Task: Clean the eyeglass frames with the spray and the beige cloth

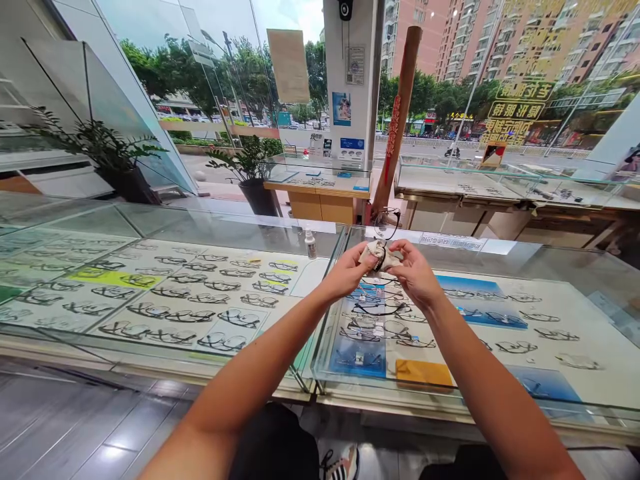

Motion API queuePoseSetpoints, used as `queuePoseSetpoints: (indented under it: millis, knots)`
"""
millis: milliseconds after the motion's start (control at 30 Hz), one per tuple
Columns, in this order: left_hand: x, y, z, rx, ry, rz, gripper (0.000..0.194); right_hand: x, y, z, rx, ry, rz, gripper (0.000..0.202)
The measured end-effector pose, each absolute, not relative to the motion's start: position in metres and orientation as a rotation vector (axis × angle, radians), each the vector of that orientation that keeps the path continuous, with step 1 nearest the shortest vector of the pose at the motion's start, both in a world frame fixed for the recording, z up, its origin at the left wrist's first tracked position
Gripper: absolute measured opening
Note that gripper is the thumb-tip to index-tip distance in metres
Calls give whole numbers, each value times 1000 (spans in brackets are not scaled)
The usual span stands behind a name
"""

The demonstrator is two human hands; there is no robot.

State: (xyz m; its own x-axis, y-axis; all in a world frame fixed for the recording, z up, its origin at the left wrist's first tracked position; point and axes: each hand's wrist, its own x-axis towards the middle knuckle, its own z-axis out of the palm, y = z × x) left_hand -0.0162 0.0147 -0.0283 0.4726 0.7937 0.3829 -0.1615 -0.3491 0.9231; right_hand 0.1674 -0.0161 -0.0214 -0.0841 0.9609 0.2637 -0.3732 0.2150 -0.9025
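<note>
Above the glass display case, my left hand (pixel 347 270) is closed on a crumpled light cloth (pixel 371 255). The cloth is wrapped around part of a dark-framed pair of glasses (pixel 387 223), whose one lens rim sticks up above my fingers. My right hand (pixel 413 270) pinches the glasses from the other side, its thumb and fingertips at the cloth's right edge. Part of the frame is hidden by cloth and fingers. Beneath my hands, rows of glasses (pixel 383 310) lie inside the case.
A small white spray bottle (pixel 311 244) stands on the glass to the left of my hands. An orange-yellow cloth (pixel 423 373) lies near the front edge of the right case (pixel 500 402). Potted plants (pixel 256 183) and another display counter (pixel 320 193) stand beyond.
</note>
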Motion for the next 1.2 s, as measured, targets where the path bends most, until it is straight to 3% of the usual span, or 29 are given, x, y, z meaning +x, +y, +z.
queuePoseSetpoints:
  millis: [800, 1200]
  knots:
    - [-19, 8, -21, 1725, 553, 1063, 49, 169, -11, -34, -726, -1321, 1099, 23]
    - [-17, 12, -26, 1686, 549, 1126, 50, 170, -11, -32, -752, -1299, 1040, 22]
